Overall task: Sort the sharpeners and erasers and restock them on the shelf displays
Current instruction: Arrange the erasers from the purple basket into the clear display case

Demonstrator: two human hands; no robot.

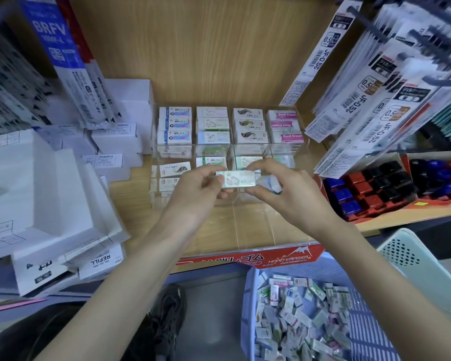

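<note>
Both busy: my left hand (201, 190) and right hand (288, 190) pinch one eraser (238, 178) over the display (254, 230); back rows full, front thin, basket (248, 295) heaped, plenty left.

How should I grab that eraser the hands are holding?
Pinch the eraser by its two short ends, from the sides, as the left hand and right hand do. It is a flat, long block held level, so the ends probably give the firmest hold.

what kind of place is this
Probably a stationery shop: a clear display case of boxed erasers with a Hard Eraser sign, hanging pen refill packs, a blue basket of loose erasers. The left hand and right hand hold one eraser.
</note>
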